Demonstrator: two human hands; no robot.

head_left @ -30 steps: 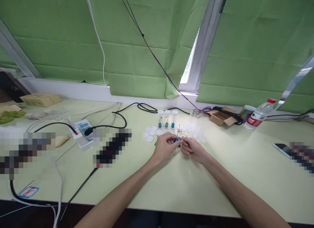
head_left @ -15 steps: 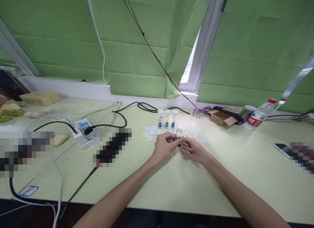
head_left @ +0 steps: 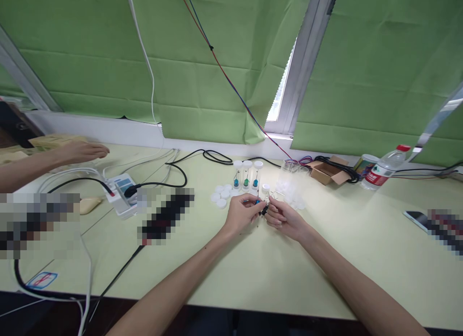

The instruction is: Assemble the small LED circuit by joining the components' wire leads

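Over the middle of the table, my left hand (head_left: pixel 241 213) pinches a small blue piece with a thin upright rod (head_left: pixel 258 201). Close on its right, my right hand (head_left: pixel 284 217) has its thumb and fingers pressed together; whatever they hold is too small to make out. Small black parts (head_left: pixel 264 210) show between the two hands, partly covered by fingers. Just beyond stand three clear tubes with white caps (head_left: pixel 247 176), holding blue and green pieces on rods. Several loose white caps (head_left: pixel 221 195) lie left of them. A white-capped small container (head_left: pixel 265 187) stands behind my fingers.
Clear tubes and plastic pieces (head_left: pixel 289 181) sit right of centre, beside an open cardboard box (head_left: pixel 328 172) and a water bottle (head_left: pixel 385 168). A phone (head_left: pixel 415 220) lies far right. A power strip (head_left: pixel 123 196) with cables is at left, where another person's arm (head_left: pixel 68 155) reaches in.
My right hand's fingertips have shifted slightly away from the blue piece, and the rod has moved a little left. Another person's arm has come in at left.
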